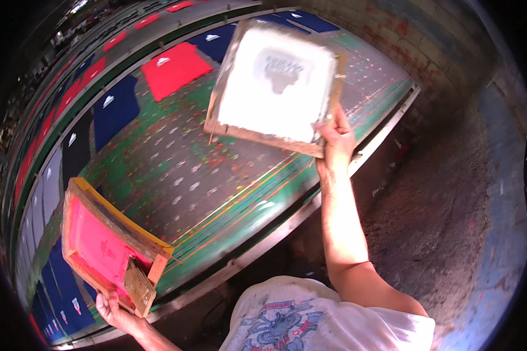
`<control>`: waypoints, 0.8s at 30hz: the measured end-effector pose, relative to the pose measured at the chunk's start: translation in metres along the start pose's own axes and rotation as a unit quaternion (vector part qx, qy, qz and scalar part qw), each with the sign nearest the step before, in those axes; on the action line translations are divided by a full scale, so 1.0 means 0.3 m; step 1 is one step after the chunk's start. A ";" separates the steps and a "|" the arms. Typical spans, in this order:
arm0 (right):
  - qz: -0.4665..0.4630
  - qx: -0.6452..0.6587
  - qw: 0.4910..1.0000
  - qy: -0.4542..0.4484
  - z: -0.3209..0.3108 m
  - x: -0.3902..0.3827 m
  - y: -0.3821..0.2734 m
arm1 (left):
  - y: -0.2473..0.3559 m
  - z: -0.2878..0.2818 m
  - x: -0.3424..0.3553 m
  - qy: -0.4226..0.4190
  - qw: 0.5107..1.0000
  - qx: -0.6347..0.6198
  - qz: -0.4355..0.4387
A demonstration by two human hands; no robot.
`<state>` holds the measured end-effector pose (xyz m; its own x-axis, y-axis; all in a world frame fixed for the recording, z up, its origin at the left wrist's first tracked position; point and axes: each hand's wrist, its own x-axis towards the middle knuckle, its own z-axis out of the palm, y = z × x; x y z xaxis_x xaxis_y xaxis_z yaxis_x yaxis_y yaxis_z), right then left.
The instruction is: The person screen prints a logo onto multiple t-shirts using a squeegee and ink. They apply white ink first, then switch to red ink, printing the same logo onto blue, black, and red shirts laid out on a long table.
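My right hand (338,136) grips the lower right corner of a wooden screen frame (260,132) with a bright white mesh and a grey design, held up over the long printing table (211,169). At the lower left, my left hand (113,311) grips the near edge of a second wooden screen (93,225), tilted, with pink-red ink across its mesh. A wooden squeegee (136,284) lies inside that screen at its right end. Both hands are closed on their frames.
Red (173,67) and navy (112,114) fabric pieces with small white prints line the table's far side. More rows of tables with fabric run along the upper left. The table has a metal edge rail (372,146); a worn wall (433,47) and dark floor (427,205) are to my right.
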<state>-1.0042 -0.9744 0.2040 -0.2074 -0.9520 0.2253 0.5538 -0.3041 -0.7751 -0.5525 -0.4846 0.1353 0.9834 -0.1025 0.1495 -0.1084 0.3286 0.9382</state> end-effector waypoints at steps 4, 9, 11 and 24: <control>0.007 0.164 0.986 -0.003 -0.295 0.231 -0.226 | -0.020 0.240 -0.213 -0.007 1.000 0.010 -0.027; 0.017 0.179 0.981 0.076 -0.566 0.452 -0.366 | -0.010 0.463 -0.388 -0.037 0.999 0.040 -0.005; 0.012 0.189 0.974 0.128 -0.646 0.498 -0.366 | -0.011 0.533 -0.431 -0.059 0.997 0.044 0.013; -0.007 0.286 0.924 0.253 -1.058 0.878 -0.711 | -0.089 1.132 -0.731 -0.003 0.993 0.091 -0.075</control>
<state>-1.4329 -1.1488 0.2415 -0.4891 -0.8526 -0.1840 0.8533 -0.4240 -0.3036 -0.8145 -0.7898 0.1834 0.9895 -0.1441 0.0058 0.0138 0.1348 0.9908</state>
